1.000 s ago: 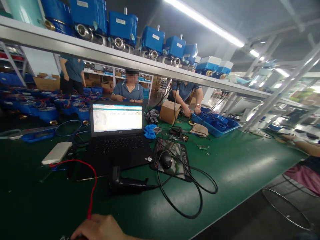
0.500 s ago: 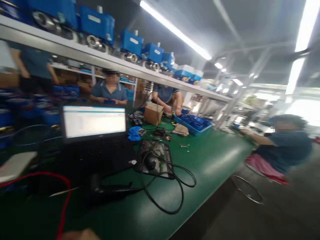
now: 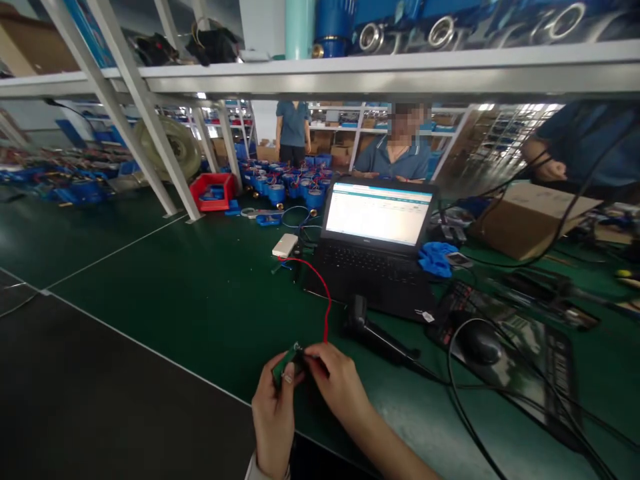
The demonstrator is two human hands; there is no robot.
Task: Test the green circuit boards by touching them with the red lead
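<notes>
Head view: the left hand [image 3: 274,413] and right hand [image 3: 336,380] meet low over the green counter [image 3: 190,307], both grips closed on a small green circuit board [image 3: 284,363] pinched between their fingertips. The board's long axis tilts up to the right. A thin red wire [image 3: 325,297] rises from it toward the open black laptop [image 3: 375,247].

Your right hand [image 3: 337,380] hides most of the small green circuit board [image 3: 283,363]. You cannot tell where the thin red wire [image 3: 323,293] joins it.
</notes>
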